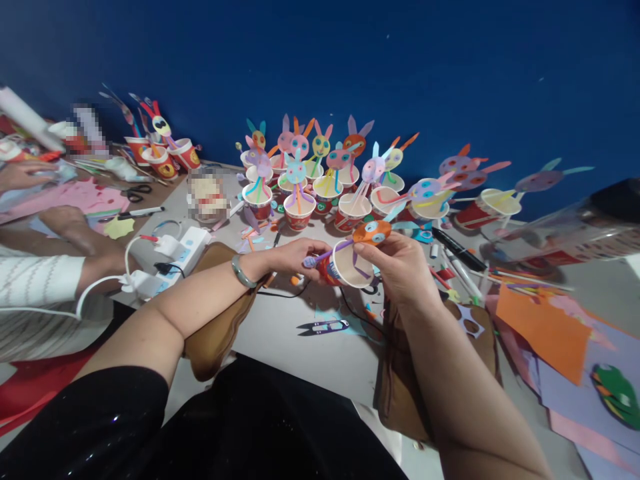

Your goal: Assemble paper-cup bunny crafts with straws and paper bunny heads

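My left hand (301,257) is wrapped around the side of a red paper cup (353,267), which is tilted with its open mouth toward me. Purple paper strips come from the cup. An orange paper rabbit head (371,232) with blue eyes and light-blue ears sits at the cup's rim, and my right hand (400,263) pinches it between thumb and fingers. On the table below lie small thread snips (323,327) with dark blades, beside light-blue paper scraps.
Several finished rabbit cups (300,212) stand along the blue wall. At right are a clear plastic bottle (545,233), markers (457,250) and orange paper (543,330). A power strip (187,253) lies at left, near another person's arm (75,233). Brown padded rests (213,340) flank the work spot.
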`<state>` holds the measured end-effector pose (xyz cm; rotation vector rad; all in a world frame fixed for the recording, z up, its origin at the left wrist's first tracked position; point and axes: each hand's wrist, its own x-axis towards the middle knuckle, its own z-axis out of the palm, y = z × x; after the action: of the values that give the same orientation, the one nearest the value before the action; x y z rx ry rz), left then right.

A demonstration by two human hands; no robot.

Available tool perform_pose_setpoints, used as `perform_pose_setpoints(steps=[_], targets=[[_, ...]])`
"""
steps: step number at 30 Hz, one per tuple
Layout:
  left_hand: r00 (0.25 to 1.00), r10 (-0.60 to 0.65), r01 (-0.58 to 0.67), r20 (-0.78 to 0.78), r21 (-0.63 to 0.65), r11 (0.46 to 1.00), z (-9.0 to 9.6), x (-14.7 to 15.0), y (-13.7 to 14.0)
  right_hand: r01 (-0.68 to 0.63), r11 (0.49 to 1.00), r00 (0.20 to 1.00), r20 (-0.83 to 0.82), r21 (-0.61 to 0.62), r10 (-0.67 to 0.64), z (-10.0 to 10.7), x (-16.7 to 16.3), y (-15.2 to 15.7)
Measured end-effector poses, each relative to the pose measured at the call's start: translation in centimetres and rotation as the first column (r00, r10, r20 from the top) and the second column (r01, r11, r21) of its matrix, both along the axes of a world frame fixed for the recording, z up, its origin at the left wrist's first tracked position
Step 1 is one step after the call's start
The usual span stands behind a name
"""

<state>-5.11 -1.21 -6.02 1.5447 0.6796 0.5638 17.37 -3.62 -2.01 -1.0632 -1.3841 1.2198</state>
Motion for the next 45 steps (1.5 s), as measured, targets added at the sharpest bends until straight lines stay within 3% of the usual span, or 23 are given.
perform_pose_setpoints(steps=[10,23,28,32,35,40,45], targets=[[0.995,0.070,-0.072,-0.074,-0.027,0.997,0.3,0.2,-0.3,0.085,0.991,0.990,0.099,0.106,-0.096,-0.1,0.1,0.0],[0.998,0.053,-0.044,0.031,-0.222,0.974,0.4,0.5,-0.8,0.023,0.993,0.999,0.036,0.115,-0.027,0.1,-0.2,-0.1],[0.998,0.057,-0.058,-0.009,-0.133,0.989,-0.1,0.3,-0.5,0.021,0.993,0.997,0.075,0.119,-0.030,0.4,-0.4,-0.3],[0.999,0.037,-0.037,-0.007,-0.146,0.989,-0.3,0.3,-0.5,0.030,0.993,0.996,0.079,0.116,-0.039,0.4,-0.4,-0.4],[1.000,0.004,-0.005,-0.014,-0.134,0.991,-0.2,0.1,-0.4,0.031,0.993,0.997,0.068,0.116,-0.039,0.2,-0.4,-0.4],[0.994,0.022,-0.023,-0.105,-0.009,1.000,-0.5,-0.2,-0.1,0.037,0.995,0.998,0.041,0.095,-0.041,-0.3,-0.4,-0.1],[0.993,0.025,-0.025,-0.112,0.000,1.000,-1.0,-0.1,0.1,0.038,0.993,0.997,0.056,0.114,-0.045,-0.8,-0.4,0.3]])
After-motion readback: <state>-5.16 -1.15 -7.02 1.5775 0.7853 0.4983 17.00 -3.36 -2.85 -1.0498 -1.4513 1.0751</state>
